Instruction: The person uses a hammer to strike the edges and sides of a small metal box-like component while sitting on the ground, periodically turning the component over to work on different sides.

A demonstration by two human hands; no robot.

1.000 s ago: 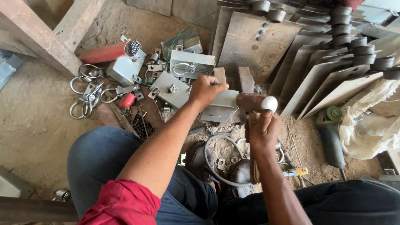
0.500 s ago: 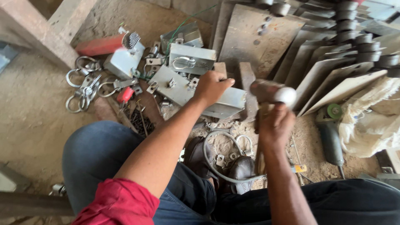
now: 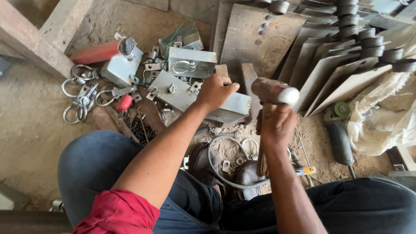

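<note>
Left hand (image 3: 215, 90) down on the near right end of the metal box (image 3: 182, 93), fingers curled over its top edge, pinning it to the sandy floor. Cannot tell whether anything small sits tucked under those knuckles. Right hand (image 3: 274, 125) closed in a full fist around the wooden handle of the hammer (image 3: 275, 91), head lifted clear, hanging just right of the left hand and above the box's corner.

Progress, as a judgement only: looks like mid-swing, hammering under way rather than finished. No dent, bend or fresh mark to be made out on the box from up here, so hard to say how much is done. Plenty of like pieces lying about: a 2nd grey box with a clasp (image 3: 191, 63) just beyond, small brackets and hinges scattered beside it, none of them in hand.

Now orientation. Box lying flat, long axis running from upper left to lower right across the view, right end nearest the hammer. Hammer handle running almost straight up the view from the lap, head set crosswise, bright face pointing right and a touch downward, blurred with motion.

Round about: ring shackles (image 3: 76, 93) well off to the left, a red cylinder (image 3: 93, 53) above them, steel plates (image 3: 329, 73) fanned behind, an angle grinder (image 3: 340, 138) on the right near a white sack (image 3: 381, 121), a grey cable (image 3: 216, 167) looped by the shoes.
</note>
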